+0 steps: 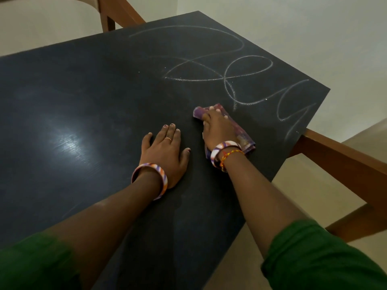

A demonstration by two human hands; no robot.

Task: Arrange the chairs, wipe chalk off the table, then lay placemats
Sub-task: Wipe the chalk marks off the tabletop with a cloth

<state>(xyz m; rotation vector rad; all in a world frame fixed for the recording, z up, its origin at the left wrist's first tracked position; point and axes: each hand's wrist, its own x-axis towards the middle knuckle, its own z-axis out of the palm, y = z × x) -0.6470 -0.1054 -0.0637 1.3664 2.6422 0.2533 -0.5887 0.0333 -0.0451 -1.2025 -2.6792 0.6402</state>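
Note:
A black table (pixel 88 114) fills most of the view. White chalk scribbles (pixel 222 77) loop across its far right part, reaching the right edge. My right hand (pixel 218 127) presses a folded purple cloth (pixel 240 132) on the tabletop just short of the nearest chalk lines, fingers curled over the cloth's front. My left hand (pixel 164 148) lies flat on the bare tabletop, fingers spread, a hand's width to the left of the cloth.
A wooden chair (pixel 343 164) with a beige seat stands at the table's right side, its frame close under the table's right edge. Another chair (pixel 109 13) with a pale curved back stands beyond the far edge. Pale floor surrounds the table.

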